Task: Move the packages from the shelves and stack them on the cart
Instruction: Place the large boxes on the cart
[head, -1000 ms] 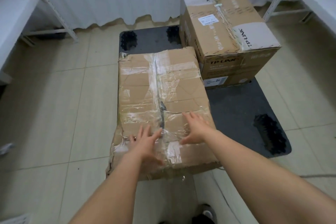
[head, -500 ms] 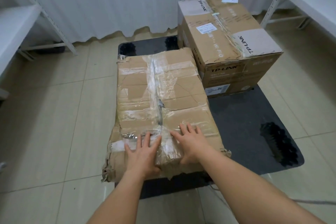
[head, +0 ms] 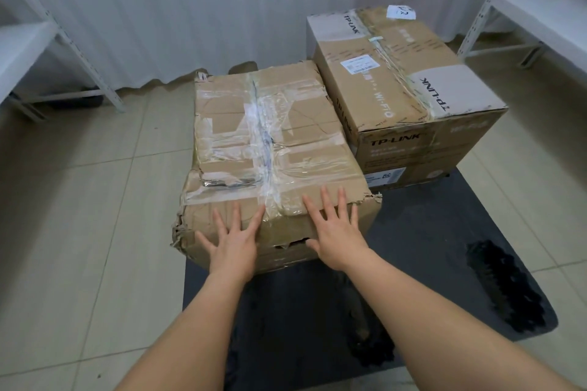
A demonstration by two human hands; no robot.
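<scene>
Two cardboard packages sit on the dark, flat cart deck (head: 444,247) in front of you. Your left hand (head: 233,243) and right hand (head: 336,232) both lie flat with fingers spread against the near face of the taped box (head: 270,143); neither grip is closed around anything. That box is worn corrugated board, criss-crossed with wrinkled clear tape, its near-left corner torn and crushed, its top dented. It rests on the cart's left side, its left face running along the deck's left edge. Just beside it on the right, touching or nearly so, stands the TP-LINK box (head: 403,89), taller, crisp-edged, with white printed bands and a white label on top. Bare black deck stays open on your right, with a rough, dark patch near its rounded corner. Pale floor tiles (head: 79,216) lie clear on the left. White metal shelves (head: 540,9) flank both sides, backed by a white curtain (head: 174,9).
</scene>
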